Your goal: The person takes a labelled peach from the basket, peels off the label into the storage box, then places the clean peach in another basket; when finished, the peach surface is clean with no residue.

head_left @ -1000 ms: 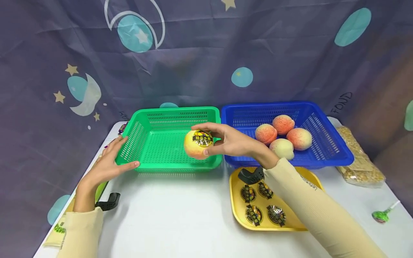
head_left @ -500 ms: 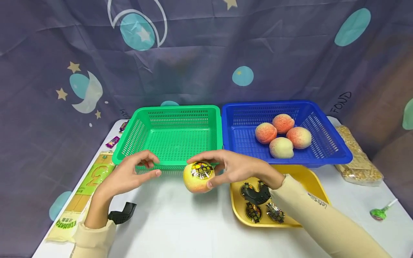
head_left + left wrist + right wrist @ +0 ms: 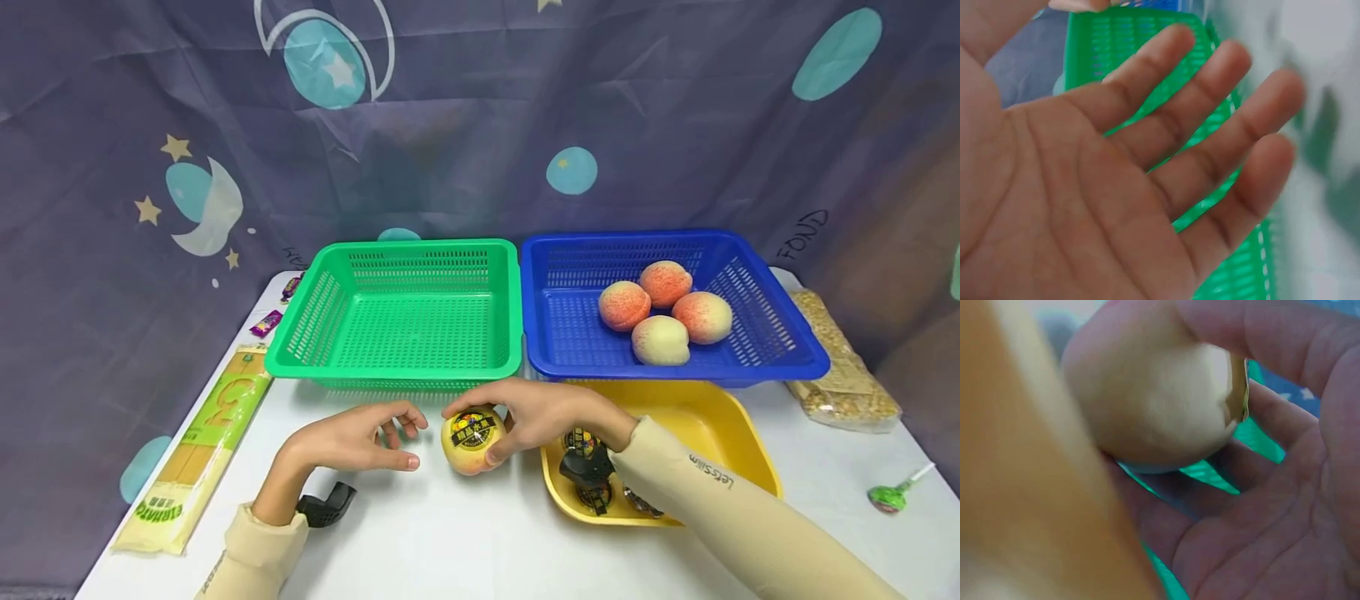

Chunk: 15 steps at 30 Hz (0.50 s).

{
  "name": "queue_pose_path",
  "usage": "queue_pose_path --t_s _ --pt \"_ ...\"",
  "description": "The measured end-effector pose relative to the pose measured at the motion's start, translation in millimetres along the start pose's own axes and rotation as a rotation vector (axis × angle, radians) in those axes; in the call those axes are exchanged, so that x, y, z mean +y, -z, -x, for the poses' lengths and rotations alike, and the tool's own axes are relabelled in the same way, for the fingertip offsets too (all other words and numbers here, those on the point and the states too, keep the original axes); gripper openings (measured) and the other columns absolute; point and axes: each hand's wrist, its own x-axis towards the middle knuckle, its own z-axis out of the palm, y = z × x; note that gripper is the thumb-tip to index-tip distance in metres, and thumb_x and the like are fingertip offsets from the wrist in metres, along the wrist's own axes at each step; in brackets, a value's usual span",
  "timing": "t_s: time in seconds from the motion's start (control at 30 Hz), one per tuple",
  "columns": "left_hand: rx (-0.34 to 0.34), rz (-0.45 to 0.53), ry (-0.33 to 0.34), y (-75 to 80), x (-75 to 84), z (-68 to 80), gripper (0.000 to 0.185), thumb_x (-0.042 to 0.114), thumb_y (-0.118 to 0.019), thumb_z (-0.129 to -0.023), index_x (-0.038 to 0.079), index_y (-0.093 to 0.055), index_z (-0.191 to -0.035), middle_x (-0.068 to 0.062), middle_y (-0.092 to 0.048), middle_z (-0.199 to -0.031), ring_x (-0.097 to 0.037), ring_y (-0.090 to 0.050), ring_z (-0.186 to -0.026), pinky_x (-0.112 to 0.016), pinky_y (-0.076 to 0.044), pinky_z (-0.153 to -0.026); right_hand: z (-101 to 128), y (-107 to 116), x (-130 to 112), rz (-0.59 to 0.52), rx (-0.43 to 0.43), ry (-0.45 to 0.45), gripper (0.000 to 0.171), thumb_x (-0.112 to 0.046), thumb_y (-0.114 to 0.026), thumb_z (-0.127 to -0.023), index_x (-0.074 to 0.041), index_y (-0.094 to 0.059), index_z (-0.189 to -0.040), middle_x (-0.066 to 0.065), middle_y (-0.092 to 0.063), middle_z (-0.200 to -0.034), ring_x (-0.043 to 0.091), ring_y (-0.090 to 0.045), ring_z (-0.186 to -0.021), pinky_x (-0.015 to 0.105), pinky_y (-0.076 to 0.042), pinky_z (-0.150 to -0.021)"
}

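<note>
Between the thumb and fingers of my right hand [image 3: 551,412] is a pale yellow and pink peach [image 3: 459,460], low over the white table in front of the green basket [image 3: 420,374]. A round black-and-gold label [image 3: 475,430] faces up on its top. The right wrist view shows the peach's underside [image 3: 1147,406] with the fingers curved around it. My left hand [image 3: 348,440] is just left of the peach, apart from it, its fingers loosely bent and holding nothing. Its bare palm [image 3: 1085,194] fills much of the left wrist view.
Several peaches [image 3: 660,340] lie in the blue basket [image 3: 592,368]. My right forearm crosses a yellow tray [image 3: 693,408] with several round labels [image 3: 582,442]. A noodle packet [image 3: 198,450] and wrapped candies [image 3: 266,323] lie left; a grain bag [image 3: 847,371] and lollipop [image 3: 888,498] lie right.
My right hand has brought the peach from over the green basket toward me, down in front of it. My left hand has left the basket's left side and moved right and nearer, beside the peach.
</note>
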Motion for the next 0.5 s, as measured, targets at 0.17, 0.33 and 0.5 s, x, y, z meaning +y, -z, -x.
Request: queue_pose_path --t_s 0.17,0.33,0.5 --pt "0.041 0.021 0.007 -9.1 -2.4 -10.8 0.058 0.035 -0.082 -0.086 0.007 -0.057 -0.130 -0.011 -0.063 -0.130 -0.027 -0.061 -0.111 -0.043 -0.050 -0.090 -6 -6 5 0.129 0.025 -0.002 0.069 -0.014 -0.080 -0.084 -0.013 -0.052 -0.148 0.004 -0.058 -0.146 0.020 -0.054 -0.133 0.041 -0.040 -0.117" --pt "0.107 0.057 -0.022 -20.4 -1.0 -19.7 0.066 0.036 -0.084 -0.084 0.009 -0.052 -0.135 -0.012 -0.057 -0.139 -0.031 -0.060 -0.120 -0.046 -0.049 -0.093 -3 -8 4 0.184 0.066 -0.045 0.069 -0.019 -0.079 -0.088 -0.011 -0.050 -0.149 0.003 -0.059 -0.146 0.019 -0.056 -0.130 0.043 -0.046 -0.112" --pt "0.165 0.063 -0.088 -33.7 2.8 -32.0 0.074 0.037 -0.087 -0.080 0.014 -0.048 -0.139 -0.006 -0.059 -0.138 -0.025 -0.061 -0.120 -0.045 -0.050 -0.094 6 -7 4 0.263 0.107 -0.029 0.067 -0.021 -0.077 -0.091 -0.007 -0.049 -0.150 0.007 -0.057 -0.149 0.026 -0.053 -0.139 0.046 -0.041 -0.117"
